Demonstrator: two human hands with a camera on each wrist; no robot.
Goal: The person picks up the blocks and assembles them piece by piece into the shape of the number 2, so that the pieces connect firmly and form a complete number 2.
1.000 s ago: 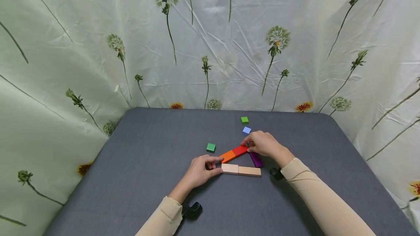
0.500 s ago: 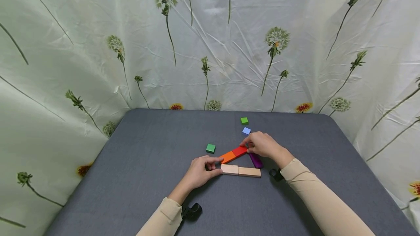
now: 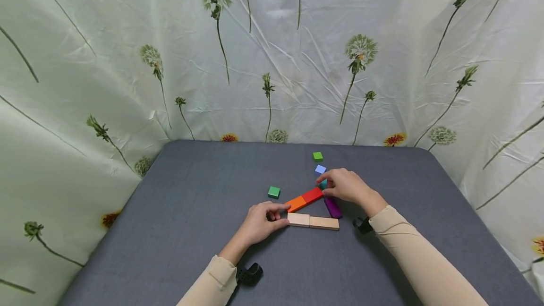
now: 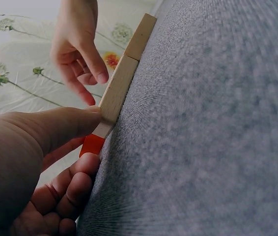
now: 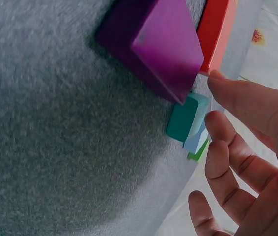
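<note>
My left hand (image 3: 258, 223) lies at the left corner where an orange block (image 3: 296, 203) meets a pale wooden block (image 3: 299, 219). Its thumb presses the pale block's end, and its index finger is at the orange block's end. A red block (image 3: 312, 195) continues the orange one, and a second wooden block (image 3: 324, 223) continues the pale one. My right hand (image 3: 348, 186) hovers by the red block's right end, thumb tip close to it and fingers spread apart, gripping nothing. Beside it are a purple block (image 5: 163, 49) and a teal block (image 5: 185, 118).
A dark green block (image 3: 274, 192) lies left of the red and orange row. Farther back are a light blue block (image 3: 320, 169) and a bright green block (image 3: 317, 156). The grey table (image 3: 204, 178) ends at a flower-printed curtain (image 3: 297, 60).
My right hand's fingers have come off the red block and moved slightly right, with the teal block now showing between them. The left hand stays in place.
</note>
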